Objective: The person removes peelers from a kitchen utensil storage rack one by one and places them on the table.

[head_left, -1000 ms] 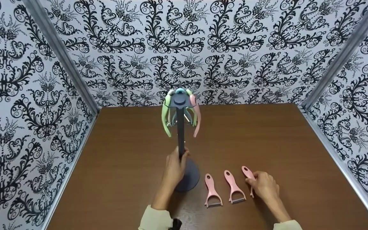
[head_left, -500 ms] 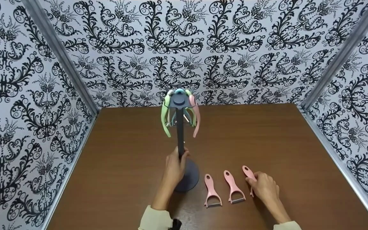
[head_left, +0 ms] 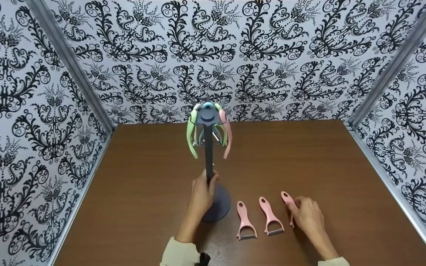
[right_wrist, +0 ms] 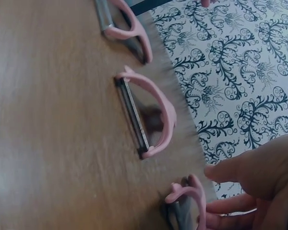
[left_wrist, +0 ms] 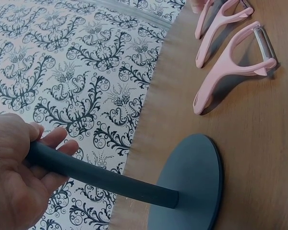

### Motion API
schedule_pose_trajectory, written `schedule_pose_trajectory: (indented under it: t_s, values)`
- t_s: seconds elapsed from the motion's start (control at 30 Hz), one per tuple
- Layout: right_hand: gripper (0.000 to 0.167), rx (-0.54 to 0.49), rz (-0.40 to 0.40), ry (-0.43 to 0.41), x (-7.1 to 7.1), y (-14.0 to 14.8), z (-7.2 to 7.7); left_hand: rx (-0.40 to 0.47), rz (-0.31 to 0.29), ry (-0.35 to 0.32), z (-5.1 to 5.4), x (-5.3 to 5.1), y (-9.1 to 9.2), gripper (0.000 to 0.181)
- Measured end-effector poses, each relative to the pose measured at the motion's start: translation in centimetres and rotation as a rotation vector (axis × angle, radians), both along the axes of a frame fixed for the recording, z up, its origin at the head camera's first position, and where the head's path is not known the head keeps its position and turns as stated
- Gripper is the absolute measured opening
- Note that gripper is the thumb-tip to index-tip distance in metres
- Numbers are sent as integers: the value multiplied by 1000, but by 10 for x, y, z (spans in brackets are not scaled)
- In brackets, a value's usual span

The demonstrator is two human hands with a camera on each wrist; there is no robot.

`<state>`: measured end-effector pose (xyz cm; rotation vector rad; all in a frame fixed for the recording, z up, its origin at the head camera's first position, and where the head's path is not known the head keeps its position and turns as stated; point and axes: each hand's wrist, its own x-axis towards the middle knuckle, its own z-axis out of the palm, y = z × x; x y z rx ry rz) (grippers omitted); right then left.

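Note:
My left hand grips the upright post of a dark grey stand. In the left wrist view the fingers curl loosely round the post, above its round base. Green, pink and blue-green peelers hang from the stand's top. My right hand pinches the rightmost pink peeler by its handle, at the table; the hand hides part of it. To its left lie the middle pink peeler and the left pink peeler, with their blades toward me.
The brown wooden table has patterned black-and-white panels at the back and both sides. Grey metal strips run along the panel corners. The stand's base sits close to the left pink peeler.
My right hand and the rightmost peeler's handle have shifted very slightly to the right. My left hand, the stand and the other peelers look unmoved.

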<state>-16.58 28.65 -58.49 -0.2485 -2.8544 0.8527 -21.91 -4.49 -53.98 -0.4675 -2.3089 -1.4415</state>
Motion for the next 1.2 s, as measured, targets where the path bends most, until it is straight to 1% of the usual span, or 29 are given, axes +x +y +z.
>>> schedule_pose_trajectory:
  t_s: [0.23, 0.4, 0.5, 0.63, 0.7, 0.87, 1.03, 1.2]
  values:
    - [36, -86, -4, 114, -1, -8, 15, 2, -5, -13, 1, 0, 0, 9]
    - [31, -142, 6, 205, -2, -15, 25, -4, -26, -40, 1, 1, 0, 9]
    - [28, -157, 13, 267, -3, -20, 32, -6, -35, -50, 1, 1, 0, 10]
    - [23, -163, 19, 324, -4, -25, 43, -6, -25, -49, 1, 0, 0, 10]
    - [21, -169, 25, 340, -4, -28, 49, -11, -18, -49, 1, 0, 0, 8]
    - [18, -177, 41, 346, -6, -33, 65, -16, -14, -54, 2, 0, 0, 7]
    - [19, -191, 75, 365, -6, -38, 80, -5, -23, -74, 4, 1, 0, 8]
    - [20, -223, 107, 379, -4, -45, 94, -4, -32, -74, 4, 1, 0, 7]
